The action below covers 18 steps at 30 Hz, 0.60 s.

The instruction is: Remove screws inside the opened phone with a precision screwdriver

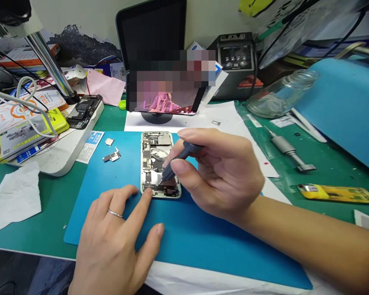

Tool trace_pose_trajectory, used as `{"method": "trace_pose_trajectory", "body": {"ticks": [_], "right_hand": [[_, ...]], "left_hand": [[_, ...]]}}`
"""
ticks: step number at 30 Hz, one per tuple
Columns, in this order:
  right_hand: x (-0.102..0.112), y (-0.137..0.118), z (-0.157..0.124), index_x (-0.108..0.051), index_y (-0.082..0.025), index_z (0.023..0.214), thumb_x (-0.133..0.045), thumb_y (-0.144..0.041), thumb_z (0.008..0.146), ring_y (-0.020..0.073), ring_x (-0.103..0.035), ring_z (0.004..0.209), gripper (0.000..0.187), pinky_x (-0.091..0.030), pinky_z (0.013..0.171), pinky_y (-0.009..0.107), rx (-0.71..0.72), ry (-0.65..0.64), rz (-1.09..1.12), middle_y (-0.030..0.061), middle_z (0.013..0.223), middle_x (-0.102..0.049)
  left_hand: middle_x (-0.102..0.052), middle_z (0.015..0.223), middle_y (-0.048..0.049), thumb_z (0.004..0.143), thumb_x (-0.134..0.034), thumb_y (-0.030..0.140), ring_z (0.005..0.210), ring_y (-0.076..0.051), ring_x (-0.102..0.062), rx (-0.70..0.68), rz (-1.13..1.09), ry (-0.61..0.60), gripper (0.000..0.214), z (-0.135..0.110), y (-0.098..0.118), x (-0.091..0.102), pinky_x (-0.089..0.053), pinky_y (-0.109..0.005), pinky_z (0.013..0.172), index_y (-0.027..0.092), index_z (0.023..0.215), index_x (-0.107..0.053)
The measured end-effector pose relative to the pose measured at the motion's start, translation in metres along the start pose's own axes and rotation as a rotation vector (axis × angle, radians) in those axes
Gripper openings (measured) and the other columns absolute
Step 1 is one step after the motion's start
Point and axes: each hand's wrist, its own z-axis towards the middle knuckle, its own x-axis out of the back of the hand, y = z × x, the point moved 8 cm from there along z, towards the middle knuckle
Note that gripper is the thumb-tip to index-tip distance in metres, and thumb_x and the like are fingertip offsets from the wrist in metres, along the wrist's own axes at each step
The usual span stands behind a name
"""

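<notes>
An opened phone (pixel 146 164) lies on the blue mat (pixel 107 178), its inner boards and parts exposed. My left hand (pixel 117 233) has its fingers apart, with the index fingertip touching the lower left edge of the phone. In my right hand (pixel 224 176) a dark grey screwdriver (pixel 178 162) is gripped between thumb and fingers. Its tip points down at the lower part of the phone; whether it sits in a screw I cannot tell. To the left of the phone lie a small metal bracket (pixel 112 155) and a small square metal piece (pixel 109 141).
Behind the phone stands a tablet (pixel 164 100) on a round base. At left, boxes (pixel 24 131) and another opened phone (pixel 83 110) rest on a white stand base (pixel 70 157). At right are a glass jar (pixel 276 96), a metal-bodied tool (pixel 284 145) and a yellow tool (pixel 338 193).
</notes>
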Motion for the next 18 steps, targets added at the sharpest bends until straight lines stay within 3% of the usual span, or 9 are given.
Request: {"method": "trace_pose_trajectory", "body": {"ticks": [8,18], "right_hand": [[-0.0022,-0.0056,0.0073,-0.057,-0.031,0.122,-0.061,-0.014,0.091,0.0163,-0.067,0.078,0.035,-0.062,0.068,0.035,0.021,-0.047,0.003,0.0030,0.106,-0.071],[-0.0031,0.0030,0.0014,-0.054,-0.032,0.125,-0.062,-0.023,0.094,0.0173,-0.067,0.081,0.034,-0.064,0.069,0.037,-0.032,-0.044,-0.043,0.0036,0.110,-0.068]], "left_hand": [[-0.059,0.127,-0.0112,0.098,-0.055,0.034,0.108,-0.029,-0.053,0.005,-0.017,-0.007,0.041,-0.0012,0.0001,-0.0002,-0.042,-0.043,0.089,0.019,0.136,-0.061],[-0.060,0.127,-0.0116,0.098,-0.055,0.037,0.108,-0.030,-0.053,0.011,-0.002,-0.014,0.042,-0.0005,0.0001,-0.0021,-0.041,-0.043,0.088,0.017,0.135,-0.062]]}}
